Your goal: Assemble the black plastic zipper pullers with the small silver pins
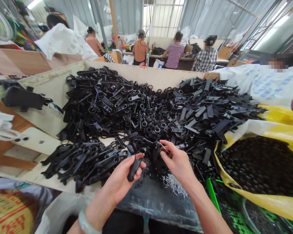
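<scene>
My left hand [125, 175] is closed around a black plastic handle piece [134, 169] with a ring at its upper end. To its right, my right hand [177, 162] pinches a thin silvery pin [163, 147] between thumb and fingers, above the dark parts. Below the right hand lies a small heap of silvery pins [175, 184] on a dark mat [156, 201]. Left of my left hand, several black handle pieces [85, 162] with ring ends lie in a row. Loose small dark parts between the hands are too small to name.
A big pile of black ringed parts [107, 94] and a pile of flat black pieces [205, 107] fill the walled bench [146, 76]. A yellow-edged sack of black balls [261, 162] and a green crate [212, 195] stand at right. Several people work farther back.
</scene>
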Tool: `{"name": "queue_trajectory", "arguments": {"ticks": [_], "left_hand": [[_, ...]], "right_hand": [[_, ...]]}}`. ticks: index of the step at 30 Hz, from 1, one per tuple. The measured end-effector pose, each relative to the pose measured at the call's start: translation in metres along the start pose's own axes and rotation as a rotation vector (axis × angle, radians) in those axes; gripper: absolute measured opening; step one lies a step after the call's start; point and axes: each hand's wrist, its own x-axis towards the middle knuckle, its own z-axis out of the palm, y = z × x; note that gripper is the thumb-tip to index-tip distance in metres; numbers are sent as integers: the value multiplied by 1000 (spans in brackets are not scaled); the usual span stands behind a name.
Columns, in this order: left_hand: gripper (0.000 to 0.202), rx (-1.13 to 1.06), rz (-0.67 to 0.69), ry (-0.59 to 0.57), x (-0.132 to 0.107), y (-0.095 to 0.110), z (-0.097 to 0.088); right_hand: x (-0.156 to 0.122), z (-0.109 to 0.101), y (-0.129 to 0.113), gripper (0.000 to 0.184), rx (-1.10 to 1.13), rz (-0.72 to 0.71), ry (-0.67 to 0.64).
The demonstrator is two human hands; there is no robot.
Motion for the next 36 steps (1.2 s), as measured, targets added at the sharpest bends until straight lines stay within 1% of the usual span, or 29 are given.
{"name": "queue_trajectory", "arguments": {"ticks": [2,3,5,8,10,14,17,20,24,26,28,31,33,34,36], "left_hand": [[32,-23,41,31,-6,-8,1],[37,-5,67,38,-9,-12,3],[46,52,94,29,-15,-20,9],[51,179,102,14,-22,-31,17],[50,276,105,10,-26,-37,17],[52,408,92,-11,-28,-47,11],[53,408,82,3,-27,-53,7],[55,372,45,5,-28,-56,7],[49,310,-6,2,-33,-54,9],[43,319,-9,-2,-34,-53,8],[36,405,14,-33,-34,-53,7],[25,655,166,-90,-32,-56,6],[23,784,251,-120,-32,-59,5],[24,809,259,-131,-32,-60,4],[24,809,208,-155,-36,-62,1]], "right_hand": [[-13,-4,-5,27,-176,-71,45],[-20,-5,-8,22,-225,-109,47],[-33,-3,-15,17,-234,-181,-10],[-48,4,-23,19,-232,-257,-118],[-54,7,-24,21,-261,-271,-143],[-62,8,-22,20,-342,-266,-160],[-67,7,-20,17,-361,-238,-165],[-69,8,-19,15,-392,-234,-189],[-71,10,-18,19,-446,-285,-238],[-72,10,-18,21,-491,-315,-261],[-72,10,-17,24,-551,-348,-283],[-73,7,-18,27,-630,-393,-326],[-74,3,-19,30,-619,-396,-379],[-75,0,-20,30,-581,-390,-417],[-77,-6,-20,27,-457,-368,-488]]}}
